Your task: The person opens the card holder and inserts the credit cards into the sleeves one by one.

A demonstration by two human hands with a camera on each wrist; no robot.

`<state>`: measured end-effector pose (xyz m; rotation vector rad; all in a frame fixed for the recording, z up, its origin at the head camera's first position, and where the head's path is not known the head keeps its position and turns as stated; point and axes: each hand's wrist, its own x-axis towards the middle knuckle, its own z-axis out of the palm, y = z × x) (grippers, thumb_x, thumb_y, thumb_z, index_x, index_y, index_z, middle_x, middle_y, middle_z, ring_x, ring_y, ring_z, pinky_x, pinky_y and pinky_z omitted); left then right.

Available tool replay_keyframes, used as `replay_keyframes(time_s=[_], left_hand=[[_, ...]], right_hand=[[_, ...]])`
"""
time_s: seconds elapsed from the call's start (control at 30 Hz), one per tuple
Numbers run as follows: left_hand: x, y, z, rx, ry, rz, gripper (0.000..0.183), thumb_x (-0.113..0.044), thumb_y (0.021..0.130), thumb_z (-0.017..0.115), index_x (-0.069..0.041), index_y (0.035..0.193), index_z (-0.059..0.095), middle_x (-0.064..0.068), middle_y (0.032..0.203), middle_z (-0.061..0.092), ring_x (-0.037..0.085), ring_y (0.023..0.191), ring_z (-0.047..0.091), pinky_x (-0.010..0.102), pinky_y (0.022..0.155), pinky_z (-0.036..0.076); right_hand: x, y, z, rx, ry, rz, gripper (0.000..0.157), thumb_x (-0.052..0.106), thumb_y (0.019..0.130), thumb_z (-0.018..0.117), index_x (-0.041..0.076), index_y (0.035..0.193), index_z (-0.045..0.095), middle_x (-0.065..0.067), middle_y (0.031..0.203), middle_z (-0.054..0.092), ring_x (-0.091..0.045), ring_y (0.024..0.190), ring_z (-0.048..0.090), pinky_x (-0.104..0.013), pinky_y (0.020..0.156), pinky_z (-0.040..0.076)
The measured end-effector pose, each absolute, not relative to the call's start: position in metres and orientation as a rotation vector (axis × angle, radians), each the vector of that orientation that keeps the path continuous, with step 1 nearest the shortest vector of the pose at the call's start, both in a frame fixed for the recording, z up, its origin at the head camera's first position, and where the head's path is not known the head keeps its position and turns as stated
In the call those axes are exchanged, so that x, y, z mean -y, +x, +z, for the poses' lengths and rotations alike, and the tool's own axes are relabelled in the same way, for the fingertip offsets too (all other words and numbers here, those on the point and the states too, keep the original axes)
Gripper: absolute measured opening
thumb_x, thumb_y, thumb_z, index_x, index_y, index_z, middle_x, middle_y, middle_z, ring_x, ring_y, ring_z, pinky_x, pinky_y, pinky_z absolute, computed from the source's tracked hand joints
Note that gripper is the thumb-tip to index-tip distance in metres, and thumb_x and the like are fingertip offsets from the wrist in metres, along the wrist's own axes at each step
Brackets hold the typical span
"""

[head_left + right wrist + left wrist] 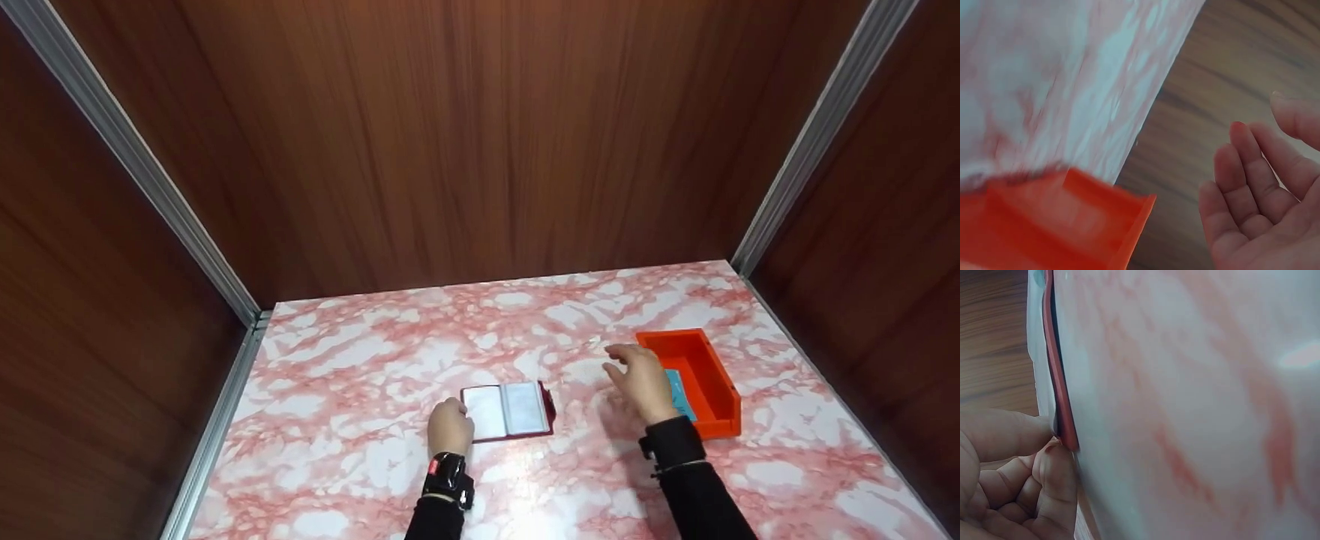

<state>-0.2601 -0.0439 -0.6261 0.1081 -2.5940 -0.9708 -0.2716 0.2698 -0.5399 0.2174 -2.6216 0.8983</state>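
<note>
"On the worktop (337,390), from the head view, how far along?"

"The red-covered card holder (525,409) lies open (that step's done, I'd say); the blue card (681,397) sits inside the orange bin (721,428), apparently not yet taken up."

"Left wrist?"

"The left hand (1016,481) has its grip pinched on the holder's red edge, thumb against finger."

"Right wrist?"

"The right hand (1266,205) has an empty grip, fingers loosely bent, thumb apart, near the bin."

"Counts?"

"One holder, one bin, one visible blue card (any beneath would be hidden), two hands."
</note>
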Motion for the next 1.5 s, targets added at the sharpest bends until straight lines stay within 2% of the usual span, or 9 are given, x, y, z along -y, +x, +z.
replay_keyframes(time_s=[0.27, 0.4, 0.53, 0.63, 0.83, 1.13, 1.5], left_hand=[[0.046, -0.259, -0.627, 2.584, 0.129, -1.010, 0.014, 0.007, 0.067, 0.070, -0.002, 0.073, 0.062, 0.009, 0.068, 0.059, 0.034, 0.070, 0.061, 0.045, 0.068, 0.048], [0.046, -0.259, -0.628, 2.578, 0.126, -1.003, 0.014, 0.007, 0.066, 0.069, -0.003, 0.073, 0.062, 0.009, 0.067, 0.058, 0.034, 0.069, 0.061, 0.045, 0.068, 0.048], [0.046, -0.260, -0.627, 2.583, 0.106, -0.992, 0.013, 0.007, 0.067, 0.071, -0.002, 0.073, 0.063, 0.009, 0.066, 0.059, 0.034, 0.068, 0.061, 0.045, 0.068, 0.048], [0.046, -0.260, -0.626, 2.591, 0.108, -1.005, 0.013, 0.007, 0.067, 0.072, -0.001, 0.073, 0.064, 0.009, 0.067, 0.060, 0.034, 0.068, 0.062, 0.045, 0.068, 0.049], [0.047, -0.261, -0.627, 2.595, 0.131, -1.027, 0.013, 0.008, 0.068, 0.070, -0.002, 0.074, 0.064, 0.008, 0.068, 0.060, 0.033, 0.069, 0.062, 0.044, 0.068, 0.049], [0.046, -0.260, -0.626, 2.578, 0.127, -1.034, 0.012, 0.008, 0.068, 0.068, -0.002, 0.073, 0.063, 0.008, 0.067, 0.059, 0.033, 0.068, 0.061, 0.044, 0.068, 0.049], [0.047, -0.258, -0.624, 2.605, 0.139, -1.022, 0.012, 0.007, 0.068, 0.070, -0.002, 0.076, 0.065, 0.010, 0.070, 0.061, 0.034, 0.072, 0.062, 0.045, 0.070, 0.049]], right_hand=[[-0.312, -0.271, -0.527, 2.679, 0.023, 1.000, 0.033, 0.007, 0.093, 0.064, -0.009, 0.122, 0.062, -0.030, 0.119, 0.060, -0.044, 0.110, 0.055, -0.056, 0.097, 0.042], [-0.331, -0.269, -0.527, 2.737, -0.049, 0.971, 0.034, 0.008, 0.095, 0.061, -0.011, 0.124, 0.059, -0.032, 0.121, 0.057, -0.046, 0.110, 0.054, -0.058, 0.094, 0.042], [-0.345, -0.268, -0.530, 2.810, -0.126, 0.914, 0.034, 0.007, 0.095, 0.057, -0.012, 0.123, 0.058, -0.032, 0.116, 0.060, -0.046, 0.103, 0.057, -0.058, 0.088, 0.045], [-0.352, -0.271, -0.532, 2.872, -0.189, 0.878, 0.035, 0.007, 0.093, 0.056, -0.014, 0.121, 0.057, -0.032, 0.113, 0.060, -0.045, 0.100, 0.058, -0.058, 0.089, 0.044], [-0.358, -0.277, -0.541, 2.997, -0.298, 0.820, 0.037, 0.008, 0.094, 0.055, -0.016, 0.123, 0.054, -0.034, 0.117, 0.058, -0.046, 0.103, 0.056, -0.059, 0.094, 0.042], [-0.361, -0.280, -0.551, 3.154, -0.350, 0.810, 0.044, 0.015, 0.098, 0.056, -0.018, 0.127, 0.048, -0.037, 0.124, 0.053, -0.045, 0.104, 0.055, -0.058, 0.094, 0.043], [-0.365, -0.280, -0.561, 3.256, -0.360, 0.815, 0.052, 0.015, 0.100, 0.053, -0.020, 0.135, 0.039, -0.039, 0.136, 0.043, -0.048, 0.117, 0.049, -0.058, 0.100, 0.040]])
